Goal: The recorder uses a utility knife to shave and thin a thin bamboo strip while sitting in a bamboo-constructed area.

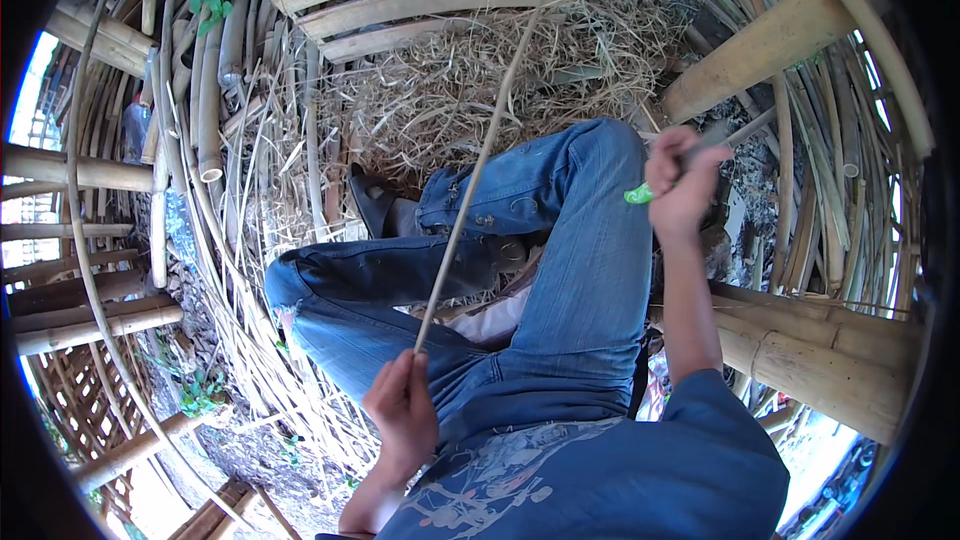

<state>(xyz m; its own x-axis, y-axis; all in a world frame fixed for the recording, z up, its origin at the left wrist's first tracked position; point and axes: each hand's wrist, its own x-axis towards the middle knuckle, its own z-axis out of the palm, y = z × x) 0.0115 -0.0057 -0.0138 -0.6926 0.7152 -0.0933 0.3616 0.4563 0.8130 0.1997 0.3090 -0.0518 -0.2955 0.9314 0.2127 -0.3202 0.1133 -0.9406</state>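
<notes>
My left hand (403,405) is closed around the near end of a long, thin bamboo strip (478,162). The strip slants up and away over my crossed legs toward the pile of shavings. Off to the right, beside my raised knee, my right hand (684,185) grips a knife (750,127) whose grey blade is smeared by motion and points to the right. A bright green bit (638,194) shows at the left of that hand, perhaps the wrapped end of the handle. The knife and the strip are well apart.
Pale shavings (480,80) cover the ground ahead, below a slatted bamboo piece (400,15). Thick bamboo poles (820,360) stand close on my right. Many cut strips (290,370) lie along my left, beside a bamboo lattice (90,400).
</notes>
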